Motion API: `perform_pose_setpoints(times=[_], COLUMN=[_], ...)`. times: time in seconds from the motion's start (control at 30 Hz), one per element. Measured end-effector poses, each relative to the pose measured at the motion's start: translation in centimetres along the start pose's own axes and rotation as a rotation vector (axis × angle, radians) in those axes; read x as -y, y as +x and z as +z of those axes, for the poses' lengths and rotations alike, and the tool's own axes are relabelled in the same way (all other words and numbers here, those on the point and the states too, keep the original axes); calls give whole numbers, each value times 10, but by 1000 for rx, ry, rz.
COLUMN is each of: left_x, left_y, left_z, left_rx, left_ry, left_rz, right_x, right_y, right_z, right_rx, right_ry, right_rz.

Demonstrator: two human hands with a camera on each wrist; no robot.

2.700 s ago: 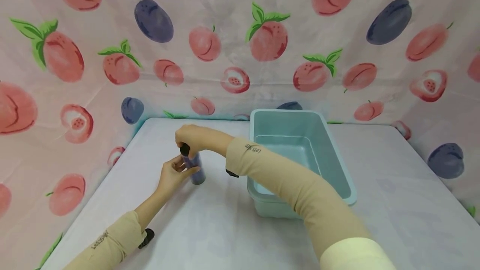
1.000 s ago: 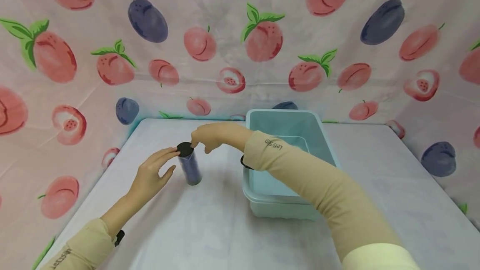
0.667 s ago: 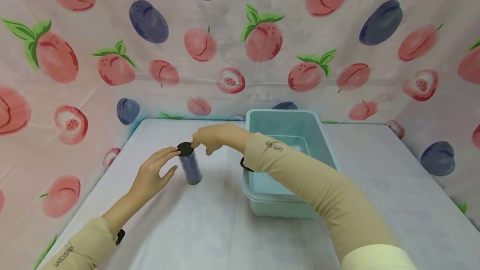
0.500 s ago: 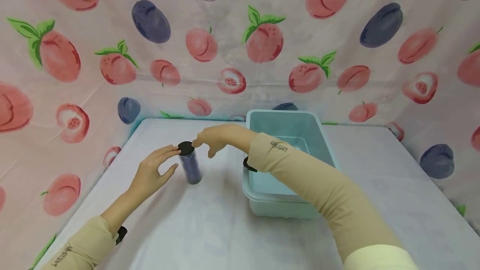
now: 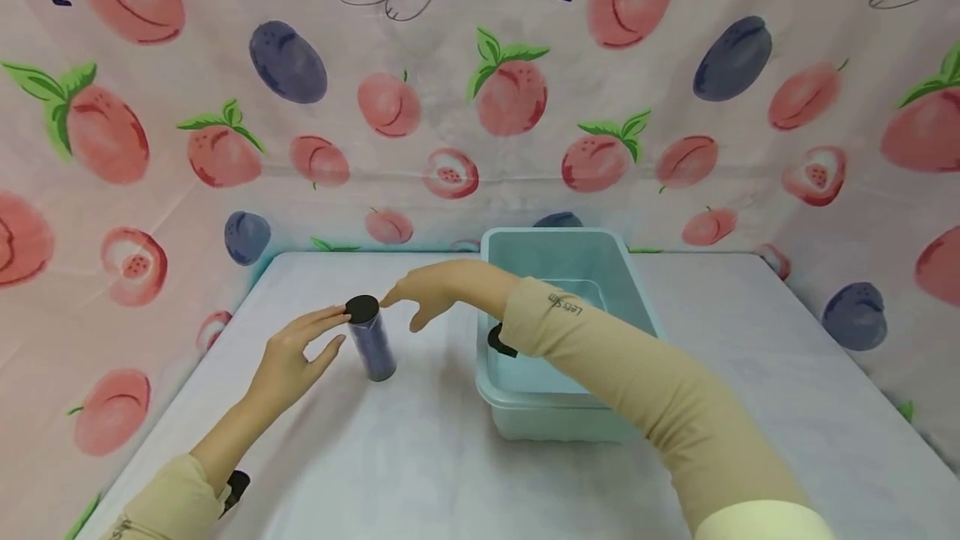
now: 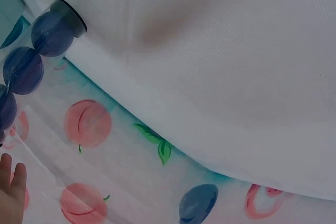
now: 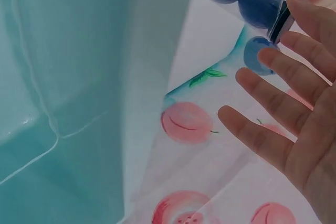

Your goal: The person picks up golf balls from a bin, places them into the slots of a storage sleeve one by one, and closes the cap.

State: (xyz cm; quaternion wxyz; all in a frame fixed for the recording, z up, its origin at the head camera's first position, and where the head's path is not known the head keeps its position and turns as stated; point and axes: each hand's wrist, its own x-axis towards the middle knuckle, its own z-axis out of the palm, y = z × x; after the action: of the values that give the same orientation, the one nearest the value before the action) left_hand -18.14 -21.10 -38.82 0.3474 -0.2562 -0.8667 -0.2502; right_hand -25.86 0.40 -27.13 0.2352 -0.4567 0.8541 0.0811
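A clear tube (image 5: 372,350) of blue balls with a black lid (image 5: 362,308) stands upright on the table, left of centre. My left hand (image 5: 288,361) reaches in from the left, its straight fingertips at the lid's edge and the thumb held away from the tube. From the other side my right hand (image 5: 437,286) comes in, index fingertip close to the lid's right rim; whether it touches I cannot tell. In the right wrist view the fingers of the right hand (image 7: 299,124) are spread beside the lid end. The left wrist view catches the tube's lower end (image 6: 69,17).
A light blue-green tub (image 5: 491,397) stands right of the tube, the right forearm crossing over it. The white table (image 5: 420,473) lies beneath. Behind hangs a peach-and-plum patterned cloth (image 5: 450,119).
Earlier the right hand gripped the lid and the left hand held the tube's side; both have let go. Lately the right hand has drawn back slightly, and the head view has shifted.
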Motion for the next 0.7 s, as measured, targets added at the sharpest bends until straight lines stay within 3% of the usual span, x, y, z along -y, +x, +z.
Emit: perform_pose_setpoints(times=[0.17, 0.4, 0.7], left_x=[3, 7, 11], left_y=[3, 3, 10], left_z=[-3, -4, -7], left_rx=[-10, -46, -109], left_ry=[0, -11, 0], left_rz=[23, 10, -33], right_x=[0, -1, -10], right_y=[-8, -32, -84], right_z=[-4, -9, -10], right_rx=[-41, -89, -210], right_ry=[33, 65, 110], right_rz=[-22, -33, -58])
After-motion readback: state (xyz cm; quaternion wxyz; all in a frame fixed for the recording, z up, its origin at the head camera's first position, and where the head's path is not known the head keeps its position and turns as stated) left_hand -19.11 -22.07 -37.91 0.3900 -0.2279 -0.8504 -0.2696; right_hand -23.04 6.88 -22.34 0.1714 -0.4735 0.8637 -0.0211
